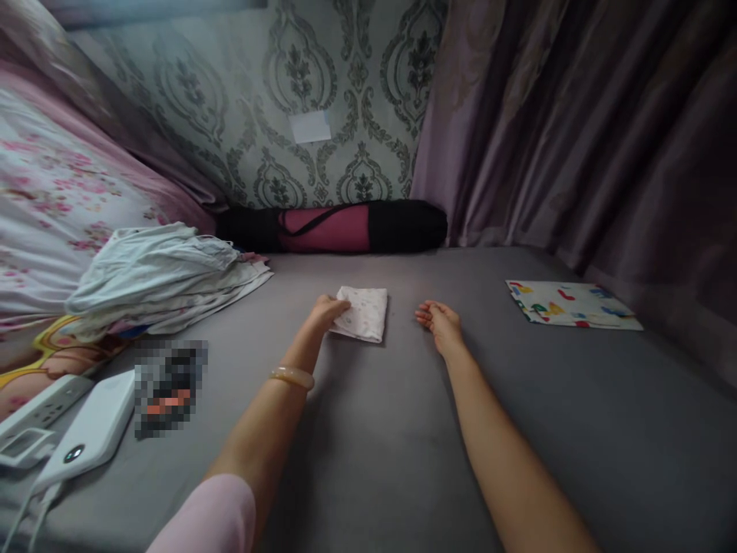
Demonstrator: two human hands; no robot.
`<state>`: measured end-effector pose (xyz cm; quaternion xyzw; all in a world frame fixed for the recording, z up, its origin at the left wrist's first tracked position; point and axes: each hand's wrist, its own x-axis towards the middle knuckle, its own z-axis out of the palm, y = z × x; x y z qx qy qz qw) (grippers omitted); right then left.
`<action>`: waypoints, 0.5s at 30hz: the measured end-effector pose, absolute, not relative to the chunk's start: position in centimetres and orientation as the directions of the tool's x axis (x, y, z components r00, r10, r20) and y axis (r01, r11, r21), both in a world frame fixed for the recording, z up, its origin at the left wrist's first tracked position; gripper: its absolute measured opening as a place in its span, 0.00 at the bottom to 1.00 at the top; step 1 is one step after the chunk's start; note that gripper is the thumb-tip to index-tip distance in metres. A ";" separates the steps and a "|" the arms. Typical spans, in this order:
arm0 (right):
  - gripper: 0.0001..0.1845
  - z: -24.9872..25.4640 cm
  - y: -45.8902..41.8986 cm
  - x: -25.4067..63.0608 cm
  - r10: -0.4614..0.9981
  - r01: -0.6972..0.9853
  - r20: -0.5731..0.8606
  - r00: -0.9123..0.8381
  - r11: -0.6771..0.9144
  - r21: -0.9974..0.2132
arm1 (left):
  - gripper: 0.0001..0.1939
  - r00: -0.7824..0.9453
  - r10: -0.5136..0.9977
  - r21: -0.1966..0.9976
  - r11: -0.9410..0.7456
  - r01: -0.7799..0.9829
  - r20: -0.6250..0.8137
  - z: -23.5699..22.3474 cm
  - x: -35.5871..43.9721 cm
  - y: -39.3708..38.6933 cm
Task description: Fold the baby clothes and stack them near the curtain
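Note:
A small white folded cloth (365, 312) lies on the grey bed sheet (403, 430) in the middle. My left hand (326, 312) rests on its left edge, fingers curled over the cloth's corner. My right hand (438, 322) lies on the sheet just to the right of the cloth, not touching it, fingers loosely together and holding nothing. A pale bangle (292, 376) sits on my left wrist.
A pile of light garments (155, 276) lies at the left beside a floral pillow (51, 200). A folded patterned cloth (570, 304) sits at the right. A black and pink rolled bag (334, 228) lies along the wall. A power bank (86, 434) and power strip (40, 407) are at near left.

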<state>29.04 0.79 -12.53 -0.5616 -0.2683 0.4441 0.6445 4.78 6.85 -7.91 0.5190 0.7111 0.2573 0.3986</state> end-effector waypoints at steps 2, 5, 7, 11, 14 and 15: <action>0.03 -12.4 0.8 29.0 0.873 -0.285 -0.168 0.457 -0.035 -0.958 | 0.15 -0.133 0.948 0.811 0.315 0.494 -0.288 -6.8 4.8 6.7; 0.05 -12.3 0.7 29.1 0.877 -0.326 -0.196 0.438 -0.048 -0.944 | 0.27 -0.101 0.971 0.858 0.237 0.455 -0.215 -4.4 4.5 6.6; 0.05 -12.2 0.6 29.0 0.880 -0.336 -0.201 0.430 -0.050 -0.940 | 0.29 -0.062 0.991 0.862 0.134 0.488 -0.119 -2.5 4.2 6.5; 0.06 -12.0 0.6 28.9 0.882 -0.338 -0.208 0.422 -0.060 -0.939 | 0.26 0.017 0.992 0.641 -0.095 0.762 0.127 0.8 4.2 5.7; 0.08 -11.8 0.6 28.7 0.879 -0.367 -0.223 0.422 -0.060 -0.928 | 0.25 0.131 0.957 0.362 -0.222 0.905 0.259 1.6 5.3 4.6; 0.09 -11.7 0.6 28.7 0.877 -0.379 -0.230 0.422 -0.060 -0.923 | 0.26 0.171 0.950 0.299 -0.248 0.922 0.262 1.3 5.9 4.2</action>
